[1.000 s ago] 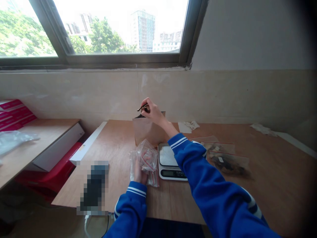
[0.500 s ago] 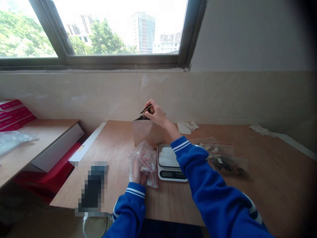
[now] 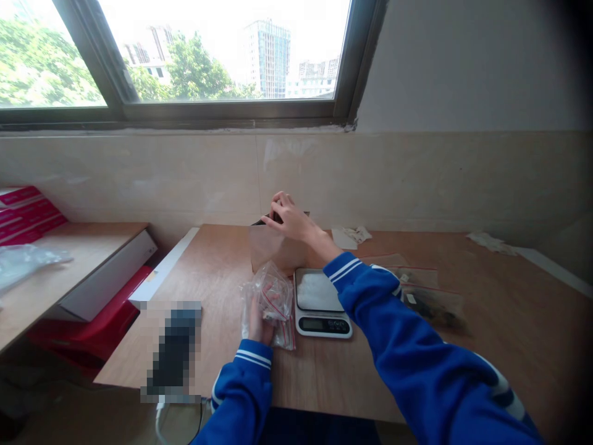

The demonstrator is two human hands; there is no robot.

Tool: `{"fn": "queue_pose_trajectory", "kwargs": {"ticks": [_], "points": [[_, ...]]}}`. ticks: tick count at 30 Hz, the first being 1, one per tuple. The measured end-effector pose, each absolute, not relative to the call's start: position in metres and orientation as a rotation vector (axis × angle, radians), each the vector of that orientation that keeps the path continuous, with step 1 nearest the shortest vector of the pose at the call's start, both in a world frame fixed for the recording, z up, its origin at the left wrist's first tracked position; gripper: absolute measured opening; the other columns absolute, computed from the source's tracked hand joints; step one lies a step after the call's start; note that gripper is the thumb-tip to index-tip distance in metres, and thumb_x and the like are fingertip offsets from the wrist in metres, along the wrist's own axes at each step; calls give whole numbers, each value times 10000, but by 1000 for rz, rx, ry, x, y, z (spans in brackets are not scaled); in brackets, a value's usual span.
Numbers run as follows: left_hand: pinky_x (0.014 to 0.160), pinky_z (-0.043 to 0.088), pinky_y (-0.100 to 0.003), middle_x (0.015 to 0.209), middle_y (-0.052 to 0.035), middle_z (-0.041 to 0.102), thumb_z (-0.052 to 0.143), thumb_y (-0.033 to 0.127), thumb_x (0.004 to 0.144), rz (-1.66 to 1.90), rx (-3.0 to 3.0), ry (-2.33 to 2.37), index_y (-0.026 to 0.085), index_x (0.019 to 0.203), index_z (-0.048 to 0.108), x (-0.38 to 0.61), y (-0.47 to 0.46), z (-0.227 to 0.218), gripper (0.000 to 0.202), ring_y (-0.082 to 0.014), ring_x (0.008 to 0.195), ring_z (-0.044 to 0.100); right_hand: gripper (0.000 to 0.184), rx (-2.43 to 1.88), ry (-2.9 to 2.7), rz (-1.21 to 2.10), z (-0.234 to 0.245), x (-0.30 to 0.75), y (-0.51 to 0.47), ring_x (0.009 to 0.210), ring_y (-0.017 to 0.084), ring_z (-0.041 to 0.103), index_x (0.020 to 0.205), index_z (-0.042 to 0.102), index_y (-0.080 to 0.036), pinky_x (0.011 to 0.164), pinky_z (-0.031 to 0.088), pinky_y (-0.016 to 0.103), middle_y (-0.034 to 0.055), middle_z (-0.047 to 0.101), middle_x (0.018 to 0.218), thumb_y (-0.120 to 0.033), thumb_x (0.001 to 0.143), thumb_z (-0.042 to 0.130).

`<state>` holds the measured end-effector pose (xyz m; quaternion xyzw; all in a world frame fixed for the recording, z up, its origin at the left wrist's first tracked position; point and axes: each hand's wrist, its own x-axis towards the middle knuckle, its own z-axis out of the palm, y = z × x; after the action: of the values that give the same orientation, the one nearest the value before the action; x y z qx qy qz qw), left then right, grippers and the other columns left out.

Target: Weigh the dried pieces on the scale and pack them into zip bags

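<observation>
My right hand (image 3: pixel 290 219) is over the mouth of an upright pale brown box or bag (image 3: pixel 275 244) behind the scale. Its fingers curl down around something dark brown that I cannot make out; the opening is partly hidden by the hand. Close to me, my left hand (image 3: pixel 257 322) grips a crumpled clear zip bag (image 3: pixel 274 290) with red lines, its fingers partly seen through the plastic. To the right of that bag lies a white kitchen scale (image 3: pixel 319 290) with a steel plate and dark display. My right forearm passes over its far right corner.
On the right, zip bags of dark dried pieces (image 3: pixel 435 309) lie partly behind my sleeve. A blurred-out phone (image 3: pixel 173 349) with a white cable is at left. Scraps of white paper (image 3: pixel 351 237) lie by the wall. A red stool (image 3: pixel 92 334) stands between the two tables.
My right hand has turned over and lowered toward the container's mouth; the dark twig-like dried piece seen in it before is mostly hidden. My left hand stays in place on the zip bag.
</observation>
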<state>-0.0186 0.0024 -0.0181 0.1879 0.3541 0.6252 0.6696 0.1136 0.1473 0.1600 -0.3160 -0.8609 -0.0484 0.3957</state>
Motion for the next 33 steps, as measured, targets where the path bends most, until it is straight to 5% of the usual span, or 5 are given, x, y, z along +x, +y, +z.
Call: {"fn": "queue_pose_trajectory", "kwargs": {"ticks": [8,16,23,27,33], "points": [[608,516,-290,821,-75,653,572,371,843,1404,411,787,172,1175,594,-19,3,-17,388,-182,680,624,386,-1097,-2113,-269,150,116,129,720,217,543,805,596,-171,786,404,353,79,604,687,-354,989,311],[532,501,-209,795,-41,652,595,400,830,1462,399,775,161,1104,617,-20,4,-20,364,-111,604,601,293,-990,-2137,-330,147,123,115,970,249,516,910,608,-149,908,362,379,138,623,997,-235,966,333],[439,430,-169,751,-25,636,648,453,777,1444,383,808,159,1113,615,-20,4,-16,448,-88,537,572,281,-1020,-2090,-253,140,128,112,1131,267,505,836,603,-189,1018,229,508,118,689,919,-238,961,356],[429,428,-159,763,-25,634,634,440,796,1446,361,799,163,1108,610,-19,4,-14,417,-80,537,568,211,-902,-2101,-124,136,131,107,1184,241,503,868,615,-183,1020,312,440,119,656,1123,-244,929,421],[415,434,-153,779,-32,643,610,489,803,1439,434,824,197,1142,596,-19,2,-15,448,-88,545,582,139,-785,-2042,183,141,135,105,1063,214,577,765,579,-198,976,399,395,88,655,1047,-237,871,497]]}}
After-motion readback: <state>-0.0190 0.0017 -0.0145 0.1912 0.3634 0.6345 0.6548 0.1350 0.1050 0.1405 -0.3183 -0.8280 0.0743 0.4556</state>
